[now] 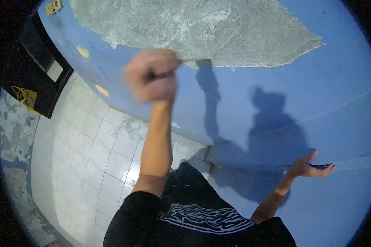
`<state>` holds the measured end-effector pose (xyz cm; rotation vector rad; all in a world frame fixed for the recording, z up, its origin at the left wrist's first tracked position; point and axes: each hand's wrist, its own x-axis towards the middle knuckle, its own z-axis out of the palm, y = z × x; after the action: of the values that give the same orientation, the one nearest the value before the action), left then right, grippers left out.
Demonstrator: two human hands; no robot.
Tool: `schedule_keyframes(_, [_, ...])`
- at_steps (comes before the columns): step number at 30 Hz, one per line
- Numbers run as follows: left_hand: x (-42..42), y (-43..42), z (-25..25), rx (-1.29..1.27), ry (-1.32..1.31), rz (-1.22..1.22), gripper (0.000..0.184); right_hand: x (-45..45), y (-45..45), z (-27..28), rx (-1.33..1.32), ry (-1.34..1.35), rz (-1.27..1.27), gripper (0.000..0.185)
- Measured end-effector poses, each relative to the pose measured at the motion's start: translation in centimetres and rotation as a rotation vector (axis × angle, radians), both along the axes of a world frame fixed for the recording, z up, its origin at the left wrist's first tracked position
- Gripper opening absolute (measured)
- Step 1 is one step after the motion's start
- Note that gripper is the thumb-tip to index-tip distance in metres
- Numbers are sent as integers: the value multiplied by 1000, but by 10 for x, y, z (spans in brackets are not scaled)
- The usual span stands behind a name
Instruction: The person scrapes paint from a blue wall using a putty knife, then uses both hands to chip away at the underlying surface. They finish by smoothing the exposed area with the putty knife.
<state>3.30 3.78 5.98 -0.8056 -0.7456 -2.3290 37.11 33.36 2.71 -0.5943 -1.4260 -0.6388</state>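
My left hand [154, 76], blurred by motion, is raised in a fist before the wall, at the lower edge of the grey patch [218, 31]. A thin, flat tool [189, 60] sticks out of it to the right; its handle is hidden in the fist. Low on the right, my right hand [311, 166] is held beside the blue wall [338, 123], thumb raised and fingers extended, with a thin dark object [320, 166] lying along them. What that object is cannot be made out. Shadows of my arm and head fall on the wall.
White floor tiles [99, 152] run along the foot of the wall at left. Beyond them are a dark door frame [55, 92], a yellow bag [27, 98] and a stained, mottled surface [18, 140]. A socket [53, 7] is at the upper left.
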Motion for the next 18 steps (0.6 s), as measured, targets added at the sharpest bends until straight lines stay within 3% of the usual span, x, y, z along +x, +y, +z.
schedule_keyframes(2, [-19,63,-83,-547,-38,258,34,5,-5,-2,-2,-34,-50,77])
schedule_keyframes(3, [0,76,-125,-595,-29,446,37,1,-3,1,9,-44,-93,77])
schedule_keyframes(4, [10,70,-121,-569,-15,474,37,-10,-2,7,28,-17,-72,77])
schedule_keyframes(6, [14,57,-112,-90,-34,-326,38,-16,-13,4,-86,90,284,75])
schedule_keyframes(7, [14,42,-92,-32,-59,-321,38,0,-9,-1,-83,-19,8,74])
schedule_keyframes(8, [7,24,-66,37,-80,-302,39,8,-8,-1,-79,-52,-4,74])
schedule_keyframes(10, [-14,-9,-46,-64,32,-380,43,-5,-3,1,-48,14,105,73])
schedule_keyframes(13, [-14,-27,-59,82,-69,-598,39,-4,-6,-2,-106,41,72,70])
schedule_keyframes(15, [18,-26,-114,-167,-524,-414,33,3,-1,-3,-29,25,17,67])
schedule_keyframes(17, [55,-29,-167,114,-879,-730,30,1,1,-3,36,-17,-24,64])
schedule_keyframes(18, [73,-33,-200,77,-1030,-807,28,-2,-1,-3,43,-16,-65,60])
